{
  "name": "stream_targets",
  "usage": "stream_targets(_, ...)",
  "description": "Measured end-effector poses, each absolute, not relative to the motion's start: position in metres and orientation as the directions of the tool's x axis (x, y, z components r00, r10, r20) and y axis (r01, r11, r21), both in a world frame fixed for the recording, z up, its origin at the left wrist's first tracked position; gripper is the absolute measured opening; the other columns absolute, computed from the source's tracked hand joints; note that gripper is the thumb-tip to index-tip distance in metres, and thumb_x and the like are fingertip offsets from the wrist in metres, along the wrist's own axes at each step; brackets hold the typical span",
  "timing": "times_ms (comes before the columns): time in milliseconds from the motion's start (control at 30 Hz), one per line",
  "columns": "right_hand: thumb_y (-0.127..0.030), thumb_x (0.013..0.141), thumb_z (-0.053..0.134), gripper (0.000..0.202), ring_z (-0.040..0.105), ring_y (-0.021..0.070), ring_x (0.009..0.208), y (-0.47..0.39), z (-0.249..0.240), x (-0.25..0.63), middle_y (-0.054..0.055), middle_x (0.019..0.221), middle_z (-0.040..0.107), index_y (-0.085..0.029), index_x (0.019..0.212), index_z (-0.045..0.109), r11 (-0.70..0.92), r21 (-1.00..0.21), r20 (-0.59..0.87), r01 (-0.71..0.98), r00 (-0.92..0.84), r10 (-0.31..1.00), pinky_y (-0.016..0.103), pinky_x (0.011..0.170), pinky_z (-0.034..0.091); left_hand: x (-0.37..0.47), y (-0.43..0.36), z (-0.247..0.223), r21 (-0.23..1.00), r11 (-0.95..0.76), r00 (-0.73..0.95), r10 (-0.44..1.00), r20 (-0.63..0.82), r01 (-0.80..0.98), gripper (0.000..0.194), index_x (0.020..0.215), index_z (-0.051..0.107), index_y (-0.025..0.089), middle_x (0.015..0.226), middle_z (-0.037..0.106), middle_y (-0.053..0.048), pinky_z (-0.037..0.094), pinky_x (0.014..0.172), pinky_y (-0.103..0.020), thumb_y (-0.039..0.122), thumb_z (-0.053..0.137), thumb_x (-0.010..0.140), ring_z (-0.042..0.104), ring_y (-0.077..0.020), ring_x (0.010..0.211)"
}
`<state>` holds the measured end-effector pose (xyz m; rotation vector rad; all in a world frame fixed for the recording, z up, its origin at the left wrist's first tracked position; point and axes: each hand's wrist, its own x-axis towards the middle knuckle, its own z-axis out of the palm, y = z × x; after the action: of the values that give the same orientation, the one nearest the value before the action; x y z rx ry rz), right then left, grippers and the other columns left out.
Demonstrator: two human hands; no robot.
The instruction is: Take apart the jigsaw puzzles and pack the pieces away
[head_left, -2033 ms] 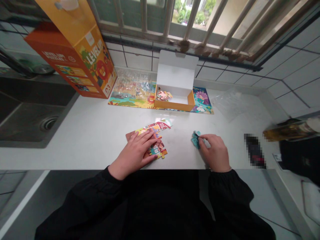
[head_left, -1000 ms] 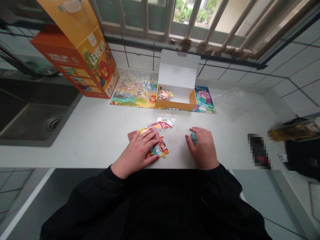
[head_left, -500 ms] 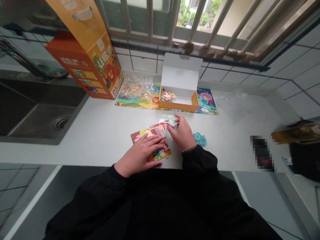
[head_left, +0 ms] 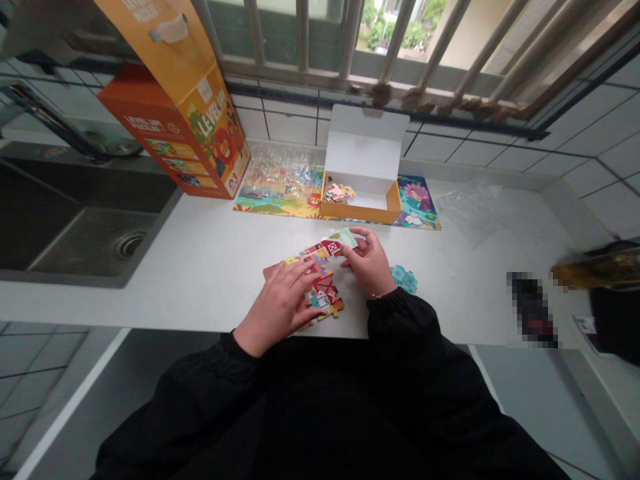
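A partly joined colourful puzzle (head_left: 326,293) lies on the white counter near its front edge. My left hand (head_left: 283,300) rests on the puzzle's left part with its fingers spread, hiding some of it. At the upper right of the puzzle, my right hand (head_left: 367,261) pinches the end of a strip of puzzle pieces (head_left: 334,245) showing a red barn and pale green. Just right of that hand are some teal puzzle pieces (head_left: 403,279), partly hidden behind my wrist.
Behind stands an open orange box (head_left: 360,212) holding loose pieces (head_left: 340,193), on a colourful picture sheet (head_left: 419,203). Clear plastic (head_left: 283,167) lies left of it, more plastic (head_left: 475,207) right. A tall orange box (head_left: 175,140) stands beside the sink (head_left: 100,233).
The view has shifted slightly. The barn strip shows more fully and its pale green end is flatter. My left hand has slid a little, uncovering more of the puzzle's right part.
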<state>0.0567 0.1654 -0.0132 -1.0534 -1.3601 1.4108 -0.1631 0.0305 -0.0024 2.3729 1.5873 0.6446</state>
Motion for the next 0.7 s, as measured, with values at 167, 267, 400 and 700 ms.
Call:
stream_targets(167, -0.053, 0.087, 0.083, 0.058, 0.078, 0.0201, 0.091, 0.162, -0.007, 0.059, 0.004, 0.115, 0.077, -0.029, 0.129, 0.053, -0.009, -0.991, 0.016, -0.131, -0.19, 0.982, 0.029, 0.064, 0.065, -0.162, 0.032, -0.012, 0.372, -0.122, 0.009, 0.956, 0.292, 0.92, 0.08, 0.162, 0.044, 0.02, 0.169, 0.049, -0.024, 0.031, 0.133, -0.067, 0.065, 0.07, 0.101, 0.044, -0.0436, 0.159)
stream_targets(267, -0.051, 0.085, 0.087, 0.06, 0.077, 0.0178, 0.088, 0.162, -0.01, 0.06, 0.003, 0.114, 0.076, -0.029, 0.129, 0.053, -0.022, -0.984, 0.01, -0.178, -0.173, 0.985, 0.026, 0.063, 0.063, -0.164, 0.035, -0.017, 0.369, -0.087, -0.018, 0.962, 0.273, 0.925, 0.085, 0.161, 0.043, 0.017, 0.163, 0.055, -0.024, 0.034, 0.131, -0.067, 0.066, 0.073, 0.098, 0.049, -0.0444, 0.155)
stream_targets(400, -0.049, 0.082, 0.092, 0.066, 0.077, 0.0159, 0.087, 0.162, -0.015, 0.059, -0.001, 0.109, 0.074, -0.029, 0.132, 0.053, -0.102, -0.969, -0.039, -0.226, -0.267, 0.963, 0.027, 0.07, 0.067, -0.164, 0.037, -0.018, 0.367, -0.128, 0.02, 0.958, 0.284, 0.922, 0.089, 0.16, 0.045, 0.016, 0.159, 0.058, -0.024, 0.039, 0.129, -0.066, 0.067, 0.077, 0.095, 0.054, -0.0439, 0.149)
stream_targets(700, -0.049, 0.085, 0.094, 0.048, 0.078, 0.0185, 0.091, 0.153, -0.015, 0.054, 0.004, 0.112, 0.079, -0.024, 0.118, 0.069, -0.188, -0.974, -0.049, -0.125, -0.696, 0.716, 0.031, 0.077, 0.068, -0.165, 0.034, -0.011, 0.471, -0.281, 0.094, 0.919, 0.383, 0.836, 0.064, 0.158, 0.051, 0.021, 0.149, 0.069, -0.018, 0.046, 0.123, -0.06, 0.049, 0.072, 0.103, 0.066, -0.0371, 0.136)
